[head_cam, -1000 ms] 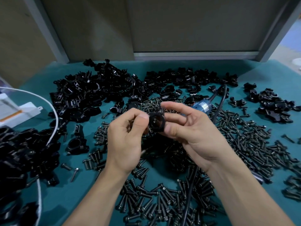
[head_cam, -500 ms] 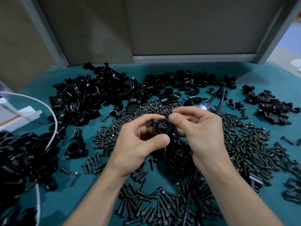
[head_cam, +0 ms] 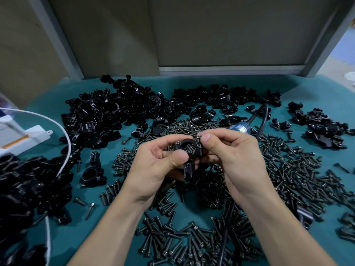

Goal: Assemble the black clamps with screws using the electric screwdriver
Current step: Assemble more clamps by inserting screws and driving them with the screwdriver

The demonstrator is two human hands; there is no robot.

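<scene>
No text, brand or number can be read anywhere. The blue body of the electric screwdriver (head_cam: pixel 237 126), lying right of centre on the far side of the screws, carries a pale label (head_cam: pixel 242 129) with dark marks, but they are too small and blurred to make out. At the left edge a white box (head_cam: pixel 35 134) bears an orange stripe (head_cam: pixel 15 140), and no letters or figures can be read on it.
</scene>
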